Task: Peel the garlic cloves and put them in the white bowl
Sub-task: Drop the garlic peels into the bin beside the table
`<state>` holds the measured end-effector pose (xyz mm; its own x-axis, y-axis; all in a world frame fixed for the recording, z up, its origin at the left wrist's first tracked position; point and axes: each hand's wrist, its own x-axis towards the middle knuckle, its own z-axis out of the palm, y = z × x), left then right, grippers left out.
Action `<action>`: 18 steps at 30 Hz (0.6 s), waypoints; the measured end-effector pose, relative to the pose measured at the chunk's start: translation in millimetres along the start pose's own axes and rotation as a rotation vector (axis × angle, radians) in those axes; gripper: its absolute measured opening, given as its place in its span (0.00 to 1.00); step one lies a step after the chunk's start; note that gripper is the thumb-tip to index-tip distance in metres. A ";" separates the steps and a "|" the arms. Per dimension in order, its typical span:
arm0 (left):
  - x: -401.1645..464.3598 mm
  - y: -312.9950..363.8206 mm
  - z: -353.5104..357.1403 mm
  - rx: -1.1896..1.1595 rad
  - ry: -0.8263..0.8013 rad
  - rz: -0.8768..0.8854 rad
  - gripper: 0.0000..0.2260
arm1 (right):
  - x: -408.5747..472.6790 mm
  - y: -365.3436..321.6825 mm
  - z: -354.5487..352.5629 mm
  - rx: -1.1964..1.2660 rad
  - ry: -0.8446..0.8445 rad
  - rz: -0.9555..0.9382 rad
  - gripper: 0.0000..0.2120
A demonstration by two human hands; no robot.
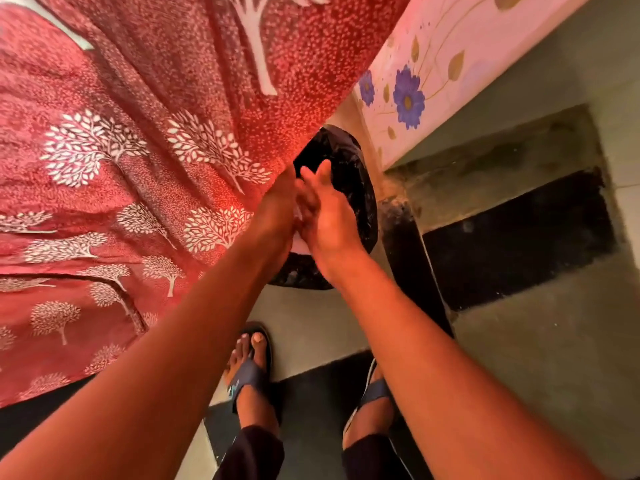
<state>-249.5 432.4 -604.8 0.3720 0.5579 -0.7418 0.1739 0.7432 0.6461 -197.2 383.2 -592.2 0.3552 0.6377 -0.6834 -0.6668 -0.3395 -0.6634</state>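
Observation:
Both of my arms reach out over a bin lined with a black bag (349, 174) on the floor. My left hand (277, 211) and my right hand (327, 220) meet palm to palm above the bin's mouth. The right hand's fingers are fairly straight and point upward. The left hand's fingers are hidden behind the right hand. A small pale thing (298, 244) shows between and just under the hands; I cannot tell what it is. No garlic clove and no white bowl can be made out.
A red cloth with white tree prints (121, 168) hangs on the left, right beside the bin. A pink wall with blue flowers (408, 98) is behind. My feet in sandals (251, 372) stand on a grey and black floor.

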 end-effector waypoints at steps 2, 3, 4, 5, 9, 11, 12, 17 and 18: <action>14.5 -5.3 -8.1 0.082 -0.010 -0.056 0.24 | -22.3 -7.3 4.8 0.321 -0.068 0.102 0.38; 11.2 -3.9 -11.3 0.064 -0.053 -0.088 0.23 | -28.6 -9.6 -1.0 0.393 -0.019 0.131 0.35; 11.7 -6.7 -16.5 0.041 -0.093 -0.128 0.21 | -36.6 -13.9 -10.3 0.456 0.026 0.143 0.32; 10.1 -10.9 -20.6 -0.015 -0.126 -0.170 0.19 | -43.7 -19.9 -19.1 0.506 0.069 0.136 0.28; -45.8 -8.2 -11.7 0.165 -0.185 -0.182 0.12 | -91.4 -50.7 -28.3 0.221 0.228 0.084 0.13; -91.9 18.1 5.5 0.144 -0.140 -0.134 0.13 | -123.9 -73.8 -23.2 0.097 0.325 0.031 0.08; -115.2 33.5 14.2 0.116 -0.115 -0.106 0.13 | -141.5 -87.0 -19.7 0.054 0.344 -0.004 0.06; -250.7 129.7 54.8 0.212 -0.115 0.031 0.11 | -260.3 -168.2 -1.2 -0.045 0.409 -0.133 0.06; -280.8 149.2 61.5 0.248 -0.138 0.058 0.11 | -291.1 -187.1 5.2 -0.040 0.420 -0.153 0.07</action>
<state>-271.9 363.9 -289.1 0.5053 0.5284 -0.6822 0.3601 0.5893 0.7232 -179.2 264.7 -267.5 0.6885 0.3497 -0.6354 -0.5627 -0.2952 -0.7722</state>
